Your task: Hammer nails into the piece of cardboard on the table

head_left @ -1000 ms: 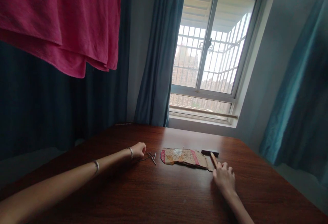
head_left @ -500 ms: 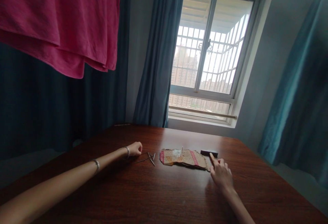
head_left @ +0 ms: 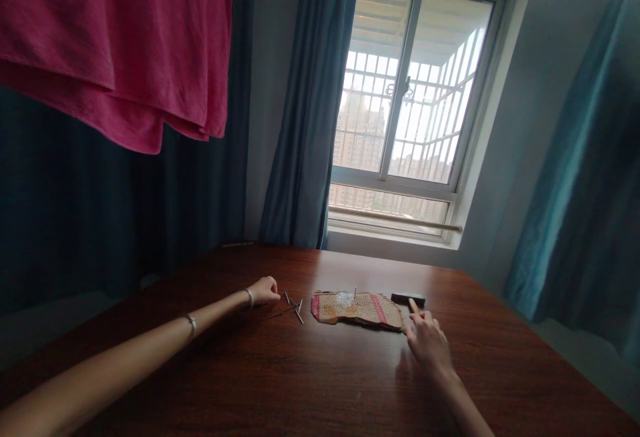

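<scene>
My left hand rests on the wooden table with its fingers curled, right beside several loose nails; whether it pinches one is too small to tell. A patterned piece of cardboard lies at the table's middle with one nail standing upright in it. My right hand lies closed over the wooden handle of a hammer, whose dark head rests just right of the cardboard.
A pink cloth hangs overhead at the upper left. Blue curtains frame a barred window behind the table. The table's far edge runs just beyond the cardboard.
My left hand has drawn back a little to the left of the nails, and one nail has shifted. My right hand has slid slightly left along the hammer handle.
</scene>
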`<action>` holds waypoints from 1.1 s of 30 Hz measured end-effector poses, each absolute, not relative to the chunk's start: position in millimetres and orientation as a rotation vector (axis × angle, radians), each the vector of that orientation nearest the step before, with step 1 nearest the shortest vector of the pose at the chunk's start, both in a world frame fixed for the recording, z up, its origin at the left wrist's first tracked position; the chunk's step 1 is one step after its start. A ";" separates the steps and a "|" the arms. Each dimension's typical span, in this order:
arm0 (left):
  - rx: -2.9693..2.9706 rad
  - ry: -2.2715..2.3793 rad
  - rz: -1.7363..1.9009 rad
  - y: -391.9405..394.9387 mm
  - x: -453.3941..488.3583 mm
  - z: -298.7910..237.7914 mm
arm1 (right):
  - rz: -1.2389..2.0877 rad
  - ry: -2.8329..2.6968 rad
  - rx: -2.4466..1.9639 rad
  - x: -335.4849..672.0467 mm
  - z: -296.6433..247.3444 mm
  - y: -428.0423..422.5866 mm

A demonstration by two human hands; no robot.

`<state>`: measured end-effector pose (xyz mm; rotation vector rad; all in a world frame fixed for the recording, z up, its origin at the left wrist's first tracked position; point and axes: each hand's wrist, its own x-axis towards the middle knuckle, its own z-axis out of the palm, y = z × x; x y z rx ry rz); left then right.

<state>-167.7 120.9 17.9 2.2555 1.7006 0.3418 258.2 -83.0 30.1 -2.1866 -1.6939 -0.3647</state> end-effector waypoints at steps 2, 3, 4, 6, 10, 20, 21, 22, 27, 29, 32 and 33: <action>2.262 1.712 0.345 121.7 -164.1 17.0 | -0.350 -1.690 -2.175 258.0 28.8 -82.5; 2.274 1.712 0.341 122.0 -162.5 16.8 | -0.346 -1.686 -2.166 257.7 28.1 -82.4; 2.287 1.712 0.335 122.3 -161.0 16.8 | -0.339 -1.681 -2.158 257.2 27.5 -82.6; 2.311 1.706 0.316 122.7 -159.2 18.6 | -0.321 -1.674 -2.139 256.2 26.3 -83.7; 2.307 1.696 0.377 122.7 -157.1 32.9 | -0.265 -1.653 -2.060 256.5 24.3 -85.3; 2.130 1.055 0.844 77.7 -59.8 71.6 | 0.523 -1.490 -1.391 202.5 42.0 -46.8; 2.121 1.009 0.862 67.8 -44.9 68.8 | 0.606 -1.455 -1.350 191.7 43.1 -43.9; 2.118 0.962 0.857 57.7 -31.2 65.5 | 0.674 -1.438 -1.305 181.9 43.5 -42.1; 2.112 0.881 0.891 16.3 10.1 51.7 | 0.778 -1.356 -1.209 157.7 40.1 -45.6; 2.079 0.883 0.891 9.3 15.1 49.2 | 0.757 -1.351 -1.199 157.2 38.5 -49.7; 2.057 0.857 0.868 8.9 17.3 46.7 | 0.739 -1.361 -1.196 158.9 35.5 -52.2; 2.064 0.853 0.860 10.5 17.7 46.0 | 0.734 -1.365 -1.198 159.8 34.1 -51.2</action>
